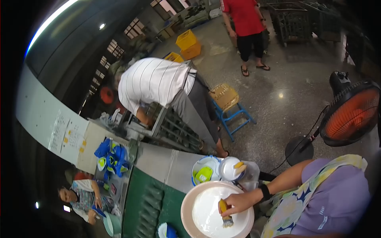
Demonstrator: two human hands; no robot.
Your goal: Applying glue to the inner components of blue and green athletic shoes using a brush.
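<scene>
My right hand [235, 203], below a black wristband, is closed around the yellow handle of a brush [226, 218]. The brush's bristles point down at the white liquid [206, 206] in a wide pale pink basin [185, 206]; whether they touch it I cannot tell. Only a sliver of what looks like my left arm shows at the lower edge, and my left hand is out of the picture. Beyond the basin stand a small white bowl [227, 169] with a second yellow-handled brush [239, 166] on it and a blue-and-white container [214, 163] with a lime-green piece [204, 174].
A green conveyor belt [135, 194] carries a row of dark shoe-shaped forms [149, 208]. Blue shoe parts [113, 154] lie farther along. A co-worker [85, 194] sits across, another [158, 83] bends over a metal rack, and a person in red [246, 23] stands behind. A fan [349, 115] is at right.
</scene>
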